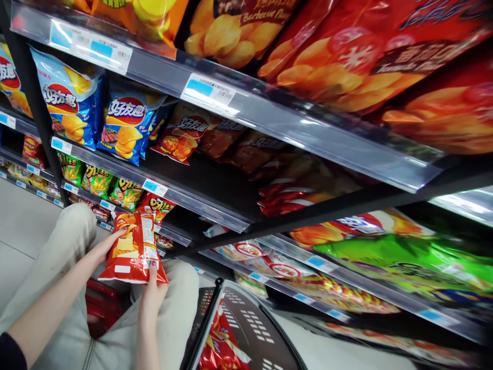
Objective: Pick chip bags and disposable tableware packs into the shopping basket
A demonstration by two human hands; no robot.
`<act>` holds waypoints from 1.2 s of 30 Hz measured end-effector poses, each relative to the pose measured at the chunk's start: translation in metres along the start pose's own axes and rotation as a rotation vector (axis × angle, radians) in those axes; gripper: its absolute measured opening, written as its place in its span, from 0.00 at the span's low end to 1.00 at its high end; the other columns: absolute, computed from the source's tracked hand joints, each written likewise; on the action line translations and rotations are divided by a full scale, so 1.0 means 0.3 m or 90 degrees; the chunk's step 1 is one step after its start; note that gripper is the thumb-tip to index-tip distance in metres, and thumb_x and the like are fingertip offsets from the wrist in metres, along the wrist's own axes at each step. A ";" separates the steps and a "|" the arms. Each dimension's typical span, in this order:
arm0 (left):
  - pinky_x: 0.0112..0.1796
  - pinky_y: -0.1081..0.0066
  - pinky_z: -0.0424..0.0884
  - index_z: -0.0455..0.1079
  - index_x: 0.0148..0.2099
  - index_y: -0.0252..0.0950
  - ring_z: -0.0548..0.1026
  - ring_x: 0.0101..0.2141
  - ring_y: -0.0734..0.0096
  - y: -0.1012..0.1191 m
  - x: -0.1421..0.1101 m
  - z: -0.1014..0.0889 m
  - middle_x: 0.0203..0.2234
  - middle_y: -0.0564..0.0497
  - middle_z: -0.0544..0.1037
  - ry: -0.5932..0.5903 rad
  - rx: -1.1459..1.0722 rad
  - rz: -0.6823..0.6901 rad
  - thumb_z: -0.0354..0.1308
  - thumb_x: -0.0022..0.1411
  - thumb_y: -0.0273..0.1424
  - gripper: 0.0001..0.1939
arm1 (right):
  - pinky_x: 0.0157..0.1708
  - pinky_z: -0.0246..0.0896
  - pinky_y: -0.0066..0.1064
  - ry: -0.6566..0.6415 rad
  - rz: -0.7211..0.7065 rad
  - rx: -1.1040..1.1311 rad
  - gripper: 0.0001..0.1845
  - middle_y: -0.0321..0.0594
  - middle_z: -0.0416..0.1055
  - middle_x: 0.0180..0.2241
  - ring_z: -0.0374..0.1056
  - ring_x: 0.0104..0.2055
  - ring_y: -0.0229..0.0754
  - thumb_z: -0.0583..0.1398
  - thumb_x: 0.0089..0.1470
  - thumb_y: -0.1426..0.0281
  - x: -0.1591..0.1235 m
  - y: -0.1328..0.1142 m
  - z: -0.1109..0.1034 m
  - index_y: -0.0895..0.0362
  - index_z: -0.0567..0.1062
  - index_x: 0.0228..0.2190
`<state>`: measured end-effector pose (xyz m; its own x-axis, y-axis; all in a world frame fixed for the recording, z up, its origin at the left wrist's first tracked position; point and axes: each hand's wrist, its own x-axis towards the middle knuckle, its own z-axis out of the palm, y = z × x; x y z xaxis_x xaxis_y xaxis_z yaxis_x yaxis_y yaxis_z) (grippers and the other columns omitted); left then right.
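Between my knees I hold a red chip bag [131,252] with its printed back face turned up. My left hand [109,245] grips the bag's left side, thumb lying on top. At the bag's lower right, my right hand [154,285] has its thumb pressed on the front, the other fingers hidden beneath. Just beyond the bag, red and green snack packs [127,192] stand on a low shelf. To the right of my leg is a dark basket [250,318] with red chip bags [221,339] inside.
Shelves of snacks rise ahead; blue chip bags [127,123] and darker red bags [183,133] stand on the middle one. A clear-fronted shelf edge [269,123] with price tags juts out above. Green bags [404,267] lie at right. Something red [100,308] is beneath me.
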<state>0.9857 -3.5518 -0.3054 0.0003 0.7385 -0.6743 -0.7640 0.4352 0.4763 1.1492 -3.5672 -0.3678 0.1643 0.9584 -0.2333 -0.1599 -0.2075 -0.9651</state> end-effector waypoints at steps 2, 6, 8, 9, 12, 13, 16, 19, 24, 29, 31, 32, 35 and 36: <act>0.38 0.66 0.76 0.69 0.50 0.30 0.81 0.35 0.59 0.001 0.000 0.003 0.36 0.41 0.82 0.011 0.001 0.033 0.60 0.55 0.34 0.21 | 0.30 0.67 0.35 0.002 0.011 0.021 0.30 0.47 0.76 0.33 0.72 0.34 0.48 0.62 0.47 0.54 -0.003 -0.012 0.007 0.65 0.71 0.44; 0.38 0.65 0.76 0.67 0.51 0.32 0.81 0.34 0.59 0.002 -0.003 0.010 0.35 0.42 0.82 0.033 0.006 0.104 0.63 0.52 0.32 0.24 | 0.33 0.67 0.36 -0.009 0.017 0.073 0.27 0.43 0.75 0.32 0.72 0.34 0.47 0.62 0.46 0.54 -0.015 -0.040 0.025 0.61 0.71 0.41; 0.38 0.63 0.75 0.66 0.52 0.33 0.81 0.34 0.58 0.003 -0.009 0.016 0.34 0.44 0.82 0.037 0.007 0.140 0.64 0.50 0.32 0.26 | 0.35 0.68 0.36 -0.012 0.016 0.102 0.25 0.40 0.74 0.32 0.71 0.35 0.45 0.62 0.46 0.54 -0.023 -0.056 0.034 0.59 0.70 0.40; 0.38 0.63 0.75 0.66 0.52 0.34 0.80 0.34 0.58 0.004 -0.013 0.019 0.34 0.45 0.82 0.038 0.006 0.158 0.65 0.48 0.33 0.27 | 0.36 0.68 0.37 -0.012 0.017 0.119 0.24 0.39 0.73 0.32 0.71 0.36 0.44 0.62 0.45 0.55 -0.026 -0.064 0.038 0.58 0.69 0.39; 0.37 0.64 0.76 0.65 0.50 0.37 0.80 0.33 0.59 0.006 -0.023 0.027 0.33 0.48 0.82 0.038 0.003 0.209 0.68 0.43 0.34 0.30 | 0.38 0.68 0.36 -0.014 0.009 0.189 0.21 0.37 0.71 0.32 0.70 0.36 0.42 0.64 0.44 0.58 -0.033 -0.087 0.047 0.57 0.68 0.37; 0.37 0.64 0.76 0.65 0.49 0.37 0.80 0.33 0.59 0.006 -0.026 0.029 0.33 0.49 0.82 0.036 0.001 0.225 0.69 0.42 0.34 0.31 | 0.38 0.68 0.36 -0.015 0.004 0.211 0.20 0.37 0.70 0.33 0.69 0.36 0.42 0.65 0.44 0.59 -0.034 -0.092 0.049 0.56 0.68 0.36; 0.35 0.65 0.76 0.65 0.47 0.38 0.80 0.32 0.60 0.005 -0.031 0.032 0.34 0.50 0.82 0.019 0.001 0.268 0.71 0.39 0.36 0.32 | 0.37 0.68 0.34 -0.017 -0.014 0.243 0.19 0.37 0.69 0.33 0.68 0.36 0.41 0.66 0.43 0.61 -0.034 -0.103 0.050 0.56 0.69 0.35; 0.35 0.64 0.76 0.65 0.46 0.38 0.80 0.32 0.59 0.003 -0.034 0.030 0.35 0.49 0.82 0.010 -0.003 0.296 0.71 0.38 0.37 0.32 | 0.37 0.67 0.32 -0.021 -0.020 0.269 0.19 0.36 0.68 0.34 0.68 0.36 0.39 0.66 0.42 0.62 -0.034 -0.104 0.048 0.56 0.69 0.36; 0.36 0.63 0.75 0.64 0.46 0.38 0.80 0.32 0.58 0.002 -0.041 0.029 0.35 0.49 0.81 0.012 -0.017 0.316 0.72 0.35 0.38 0.34 | 0.37 0.66 0.29 -0.043 -0.027 0.314 0.19 0.35 0.68 0.35 0.67 0.36 0.37 0.67 0.43 0.65 -0.041 -0.102 0.043 0.55 0.70 0.37; 0.36 0.63 0.75 0.66 0.45 0.38 0.80 0.34 0.57 -0.011 -0.025 0.016 0.37 0.49 0.81 0.012 -0.033 0.322 0.73 0.34 0.36 0.34 | 0.39 0.67 0.29 -0.057 -0.036 0.335 0.18 0.33 0.72 0.37 0.69 0.39 0.37 0.66 0.44 0.66 -0.041 -0.090 0.041 0.52 0.70 0.39; 0.36 0.66 0.75 0.67 0.45 0.39 0.79 0.35 0.59 -0.018 -0.011 0.001 0.37 0.51 0.81 0.008 -0.055 0.329 0.73 0.34 0.37 0.34 | 0.40 0.67 0.30 -0.051 -0.030 0.347 0.17 0.32 0.73 0.38 0.69 0.40 0.37 0.66 0.44 0.66 -0.037 -0.084 0.038 0.51 0.70 0.39; 0.36 0.67 0.74 0.68 0.45 0.40 0.79 0.36 0.60 -0.021 -0.005 -0.008 0.37 0.52 0.81 0.002 -0.070 0.334 0.73 0.34 0.39 0.33 | 0.41 0.67 0.30 -0.046 -0.014 0.359 0.17 0.31 0.73 0.38 0.70 0.40 0.37 0.65 0.45 0.66 -0.034 -0.083 0.036 0.51 0.70 0.39; 0.42 0.65 0.73 0.71 0.43 0.40 0.78 0.42 0.57 -0.024 0.006 -0.035 0.36 0.52 0.82 -0.105 -0.108 0.304 0.69 0.37 0.49 0.31 | 0.43 0.67 0.34 -0.045 0.059 0.391 0.18 0.32 0.75 0.41 0.70 0.43 0.40 0.64 0.46 0.63 -0.035 -0.086 0.031 0.50 0.70 0.41; 0.44 0.63 0.73 0.72 0.43 0.38 0.77 0.44 0.55 -0.025 0.008 -0.043 0.35 0.51 0.82 -0.155 -0.114 0.281 0.67 0.39 0.52 0.31 | 0.44 0.67 0.36 -0.054 0.083 0.398 0.18 0.34 0.75 0.41 0.70 0.45 0.41 0.63 0.47 0.62 -0.039 -0.091 0.032 0.51 0.71 0.41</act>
<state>0.9830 -3.5599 -0.3178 -0.2134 0.9386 -0.2711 -0.8232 -0.0233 0.5672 1.1422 -3.5708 -0.3377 0.0318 0.9504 -0.3092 -0.7146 -0.1947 -0.6719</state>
